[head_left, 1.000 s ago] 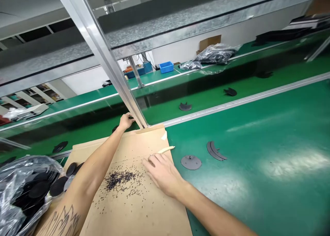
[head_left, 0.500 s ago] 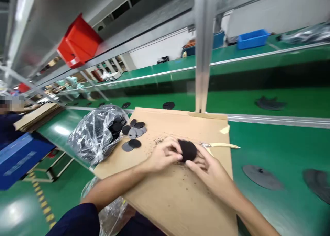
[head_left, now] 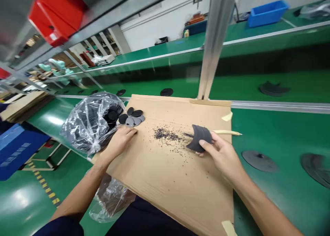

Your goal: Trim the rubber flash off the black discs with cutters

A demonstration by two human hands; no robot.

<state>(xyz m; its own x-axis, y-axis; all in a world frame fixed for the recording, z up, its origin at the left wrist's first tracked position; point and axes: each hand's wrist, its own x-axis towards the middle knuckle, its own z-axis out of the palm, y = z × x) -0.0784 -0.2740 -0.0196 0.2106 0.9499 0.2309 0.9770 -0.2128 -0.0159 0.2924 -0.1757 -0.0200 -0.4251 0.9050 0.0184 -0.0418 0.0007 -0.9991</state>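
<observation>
Factory line: right hand (head_left: 221,157) gripping a curved stack of dark discs (head_left: 199,138)

Green conveyor belt (head_left: 283,136) runs beneath a sheet of cardboard (head_left: 175,191), seen from the head camera, with dark crumbs (head_left: 165,134) scattered across it. The right hand's fingers curl shut around the stack from below, thumb on its near face. The stack arcs, its long axis running roughly left to right, just above a pale-handled knife (head_left: 224,132). The left hand (head_left: 120,143) lies open and flat on the cardboard, farther from the stack, fingertips just beside loose dark discs (head_left: 130,120) and a clear plastic bag (head_left: 87,122) of more discs.
</observation>
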